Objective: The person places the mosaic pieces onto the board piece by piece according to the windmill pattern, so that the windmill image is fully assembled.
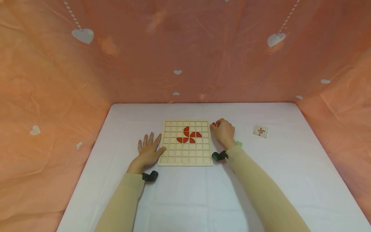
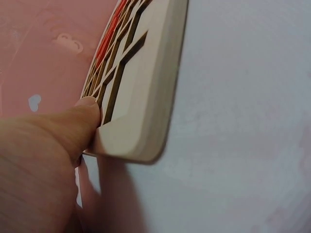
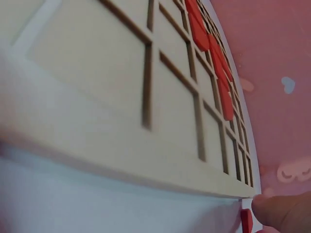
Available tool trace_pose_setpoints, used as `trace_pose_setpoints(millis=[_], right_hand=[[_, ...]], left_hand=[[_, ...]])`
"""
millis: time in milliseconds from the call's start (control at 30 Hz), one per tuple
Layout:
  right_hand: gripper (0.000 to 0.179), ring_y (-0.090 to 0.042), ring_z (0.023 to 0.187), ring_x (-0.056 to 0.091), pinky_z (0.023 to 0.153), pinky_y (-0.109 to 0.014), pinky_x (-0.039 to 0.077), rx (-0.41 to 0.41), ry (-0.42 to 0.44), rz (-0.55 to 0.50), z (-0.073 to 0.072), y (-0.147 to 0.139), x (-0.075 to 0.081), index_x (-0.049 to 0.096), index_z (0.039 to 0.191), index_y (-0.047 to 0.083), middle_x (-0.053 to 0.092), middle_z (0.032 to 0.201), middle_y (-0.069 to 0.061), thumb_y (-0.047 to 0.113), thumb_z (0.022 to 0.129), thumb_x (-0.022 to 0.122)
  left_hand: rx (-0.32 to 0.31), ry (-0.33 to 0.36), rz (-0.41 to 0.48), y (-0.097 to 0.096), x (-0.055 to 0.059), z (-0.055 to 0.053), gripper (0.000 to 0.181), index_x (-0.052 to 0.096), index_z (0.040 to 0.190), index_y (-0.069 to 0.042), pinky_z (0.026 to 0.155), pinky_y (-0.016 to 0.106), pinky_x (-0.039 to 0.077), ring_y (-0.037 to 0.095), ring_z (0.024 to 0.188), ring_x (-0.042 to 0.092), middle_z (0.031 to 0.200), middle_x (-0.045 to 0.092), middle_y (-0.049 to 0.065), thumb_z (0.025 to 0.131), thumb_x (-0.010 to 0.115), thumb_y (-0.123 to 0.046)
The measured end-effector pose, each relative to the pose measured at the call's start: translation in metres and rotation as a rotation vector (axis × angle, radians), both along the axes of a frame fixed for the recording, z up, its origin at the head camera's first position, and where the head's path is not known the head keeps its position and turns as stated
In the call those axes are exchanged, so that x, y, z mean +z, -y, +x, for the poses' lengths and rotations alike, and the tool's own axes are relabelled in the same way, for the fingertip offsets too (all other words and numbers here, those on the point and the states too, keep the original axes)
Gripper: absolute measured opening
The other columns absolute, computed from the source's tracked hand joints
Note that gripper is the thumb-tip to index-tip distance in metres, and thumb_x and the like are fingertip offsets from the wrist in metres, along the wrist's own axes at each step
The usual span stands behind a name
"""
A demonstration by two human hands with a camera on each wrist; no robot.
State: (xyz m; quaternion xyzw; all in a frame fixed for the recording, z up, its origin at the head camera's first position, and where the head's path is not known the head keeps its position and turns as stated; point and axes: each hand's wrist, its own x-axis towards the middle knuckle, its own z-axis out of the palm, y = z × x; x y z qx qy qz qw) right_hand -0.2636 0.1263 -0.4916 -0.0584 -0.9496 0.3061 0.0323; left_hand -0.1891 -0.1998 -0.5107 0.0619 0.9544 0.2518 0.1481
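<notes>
Your left hand (image 1: 148,150) lay flat, its thumb touching the wooden grid board (image 1: 177,159) (on the white table (image 1: 290,180)); your right hand (image 1: 223,131) seemingly pinched a red piece (image 1: 213,124) beside the board's far right corner.

A white-covered table (image 1: 290,180) stands enclosed by crinkled pink sheeting (image 1: 185,54), seemingly plastic, printed with white hearts (image 1: 83,35).

A flat wooden grid board (image 1: 185,154) is laid on the white worktop (image 1: 261,180), square cells mostly empty. Red curved pieces (image 1: 189,135) are seated in cells near its upper middle, forming a pinwheel. One small red piece (image 1: 214,124) is pinched just beside the board's far right corner.
</notes>
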Motion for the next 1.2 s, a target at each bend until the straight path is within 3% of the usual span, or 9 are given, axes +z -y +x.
trace_pose_setpoints(millis=[600, 800, 1200], right_hand=[[0.029, -0.037, 0.098, 0.055, 0.090, -0.051, 0.035, -0.018, 0.024, 0.007, -0.001, -0.001, -0.004, 0.064, 0.107, 0.000, 0.062, 0.101, -0.018, 0.026, 0.094, 0.060], [0.026, -0.036, 0.098, 0.054, 0.088, -0.050, 0.033, 0.006, 0.048, -0.012, 0.001, 0.001, -0.003, 0.062, 0.107, 0.000, 0.060, 0.101, -0.018, 0.022, 0.095, 0.058], [0.017, -0.030, 0.087, 0.056, 0.085, -0.045, 0.037, 0.080, -0.012, -0.077, 0.005, 0.002, -0.011, 0.056, 0.110, 0.004, 0.061, 0.095, -0.011, 0.012, 0.095, 0.058]], left_hand=[[-0.004, 0.005, 0.006, -0.002, 0.003, -0.001, 0.072, 0.010, 0.157, -0.014, 0.105, 0.056, -0.023, 0.036, 0.141, -0.026, 0.159, -0.015, 0.018, 0.101, 0.041, -0.047], [0.001, 0.005, 0.002, -0.003, 0.003, 0.000, 0.071, 0.011, 0.157, -0.014, 0.105, 0.057, -0.022, 0.037, 0.141, -0.025, 0.159, -0.014, 0.018, 0.101, 0.042, -0.046], [0.007, 0.007, 0.004, 0.000, -0.001, 0.000, 0.072, 0.011, 0.157, -0.015, 0.105, 0.056, -0.023, 0.037, 0.141, -0.025, 0.159, -0.013, 0.018, 0.100, 0.041, -0.048]])
